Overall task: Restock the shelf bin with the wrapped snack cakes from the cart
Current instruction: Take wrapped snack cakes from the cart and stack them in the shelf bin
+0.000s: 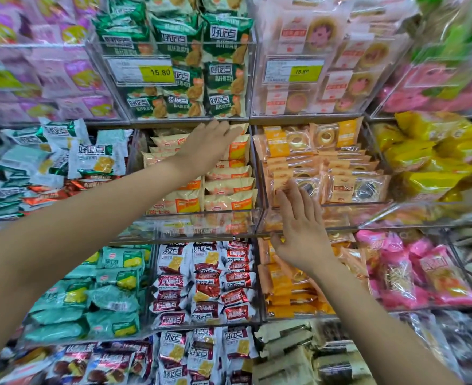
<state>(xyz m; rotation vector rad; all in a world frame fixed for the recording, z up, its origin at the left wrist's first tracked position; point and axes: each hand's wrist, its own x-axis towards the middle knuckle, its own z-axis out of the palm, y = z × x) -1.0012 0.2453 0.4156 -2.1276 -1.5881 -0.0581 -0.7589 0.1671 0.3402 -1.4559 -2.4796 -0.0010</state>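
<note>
A clear shelf bin [201, 215] in the middle row holds several cream-and-orange wrapped snack cakes [230, 186], stacked in rows. My left hand [207, 143] reaches into the top of this bin with straight fingers lying flat over the upper packs. My right hand [298, 226] is in front of the neighbouring clear bin [307, 218] of orange-labelled ring cakes [340, 187]; its fingers are spread and straight, the fingertips touching a pack at the bin's front left. Neither hand holds anything. No cart is in view.
Clear bins of other wrapped snacks surround these: green packs [201, 65] above, teal-and-white packs [90, 157] left, yellow packs [423, 151] right, red-and-white packs [207, 279] and pink packs [412, 273] below. Yellow price tags [159, 73] read 15.80.
</note>
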